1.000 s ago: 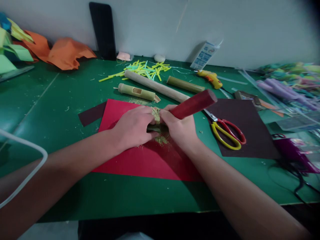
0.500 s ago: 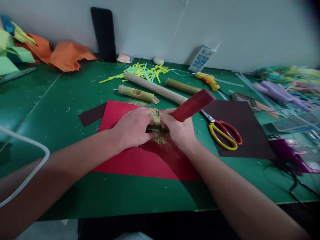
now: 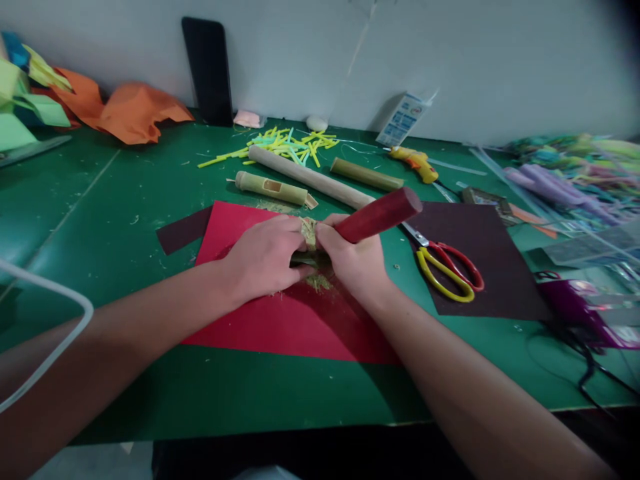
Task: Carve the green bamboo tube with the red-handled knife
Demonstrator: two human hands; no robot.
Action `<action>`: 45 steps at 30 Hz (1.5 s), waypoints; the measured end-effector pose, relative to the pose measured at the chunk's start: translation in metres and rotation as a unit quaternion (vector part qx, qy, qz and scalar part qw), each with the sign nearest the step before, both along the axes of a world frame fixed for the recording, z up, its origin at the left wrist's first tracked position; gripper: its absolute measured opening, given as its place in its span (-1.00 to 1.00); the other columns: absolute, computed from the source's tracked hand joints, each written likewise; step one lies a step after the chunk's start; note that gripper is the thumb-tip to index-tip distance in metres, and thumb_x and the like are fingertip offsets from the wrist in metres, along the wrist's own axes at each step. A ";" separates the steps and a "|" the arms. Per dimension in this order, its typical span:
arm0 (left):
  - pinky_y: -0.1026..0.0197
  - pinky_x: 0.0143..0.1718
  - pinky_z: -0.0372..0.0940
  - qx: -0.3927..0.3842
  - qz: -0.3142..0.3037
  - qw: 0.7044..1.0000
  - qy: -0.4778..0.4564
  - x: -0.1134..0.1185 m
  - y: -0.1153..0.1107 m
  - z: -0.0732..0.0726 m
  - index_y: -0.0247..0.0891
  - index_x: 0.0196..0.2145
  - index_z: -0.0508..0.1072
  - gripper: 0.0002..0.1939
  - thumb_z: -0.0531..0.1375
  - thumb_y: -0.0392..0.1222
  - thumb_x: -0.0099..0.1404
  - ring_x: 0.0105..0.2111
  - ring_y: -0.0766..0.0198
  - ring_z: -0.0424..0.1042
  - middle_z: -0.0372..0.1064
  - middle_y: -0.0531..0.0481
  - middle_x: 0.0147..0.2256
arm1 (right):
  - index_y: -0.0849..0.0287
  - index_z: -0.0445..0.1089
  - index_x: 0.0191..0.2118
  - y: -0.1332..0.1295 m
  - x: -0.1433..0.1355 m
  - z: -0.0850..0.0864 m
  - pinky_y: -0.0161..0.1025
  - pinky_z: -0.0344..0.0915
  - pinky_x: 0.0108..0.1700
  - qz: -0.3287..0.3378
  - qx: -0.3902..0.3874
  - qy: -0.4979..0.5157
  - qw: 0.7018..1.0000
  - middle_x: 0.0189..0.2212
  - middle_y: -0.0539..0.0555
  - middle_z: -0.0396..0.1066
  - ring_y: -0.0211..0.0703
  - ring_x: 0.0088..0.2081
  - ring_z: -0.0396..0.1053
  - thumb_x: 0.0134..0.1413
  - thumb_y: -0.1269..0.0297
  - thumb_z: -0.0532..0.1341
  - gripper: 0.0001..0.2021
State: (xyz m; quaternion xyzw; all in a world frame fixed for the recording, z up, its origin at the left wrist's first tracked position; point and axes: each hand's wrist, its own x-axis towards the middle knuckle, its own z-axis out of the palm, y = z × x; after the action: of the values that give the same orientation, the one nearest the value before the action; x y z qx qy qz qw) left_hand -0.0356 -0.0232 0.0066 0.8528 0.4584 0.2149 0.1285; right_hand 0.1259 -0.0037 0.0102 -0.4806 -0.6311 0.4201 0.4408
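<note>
My left hand (image 3: 265, 255) is closed around a short piece of bamboo (image 3: 311, 240) and presses it down over a red sheet of paper (image 3: 280, 327). In my right hand (image 3: 359, 263) is a tool with a thick red wooden handle (image 3: 383, 215), which slants up to the right. The tool's working end is hidden by my fingers at the bamboo, so its kind does not show. Pale shavings (image 3: 319, 283) lie on the paper just below the bamboo, with some on its top too.
Scissors (image 3: 447, 270) lie on dark paper at the right. Behind my hands are a notched bamboo tube (image 3: 273, 189), a wooden rod (image 3: 310, 175), another bamboo tube (image 3: 367, 173) and a yellow glue gun (image 3: 415, 163). A black phone (image 3: 207, 72) leans on the wall.
The red handle has tipped lower and a little left, as my right wrist turned slightly. My left hand stays on the bamboo in the same place.
</note>
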 end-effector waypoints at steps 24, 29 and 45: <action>-0.01 -0.07 0.39 0.017 0.008 0.999 0.034 0.000 -0.003 -0.002 -0.33 -0.28 0.58 -0.82 0.31 -0.15 0.22 -0.09 -0.01 0.45 0.47 -0.17 -0.20 | 0.15 0.45 -0.30 0.004 0.019 -0.001 -0.31 0.16 -0.52 -0.005 -0.016 0.091 0.996 -0.57 -0.08 0.39 -0.34 -0.59 0.24 -0.04 0.20 0.41 -0.79; 0.02 -0.13 0.40 0.043 0.010 0.999 0.028 0.001 -0.003 -0.005 -0.32 -0.30 0.58 -0.84 0.31 -0.16 0.22 -0.12 0.02 0.46 0.47 -0.14 -0.24 | 0.16 0.49 -0.39 0.003 0.019 -0.001 -0.34 -0.07 -0.67 -0.024 -0.027 0.138 0.990 -0.76 -0.16 0.19 -0.41 -0.73 0.04 0.03 0.14 0.39 -0.81; 0.05 -0.23 0.37 0.038 0.013 0.997 0.069 0.002 -0.004 -0.003 -0.34 -0.28 0.57 -0.79 0.33 -0.12 0.22 -0.16 0.02 0.44 0.43 -0.12 -0.28 | 0.11 0.47 -0.29 0.007 0.024 0.001 -0.32 0.00 -0.59 -0.001 -0.060 0.198 0.978 -0.67 -0.17 0.15 -0.39 -0.65 0.06 -0.02 0.25 0.37 -0.85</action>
State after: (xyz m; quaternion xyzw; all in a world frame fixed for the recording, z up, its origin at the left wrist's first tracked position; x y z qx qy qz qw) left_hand -0.0339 -0.0277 0.0036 0.8638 0.4688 0.1746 0.0609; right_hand 0.1496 0.0033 0.0112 -0.4140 -0.5042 0.5438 0.5280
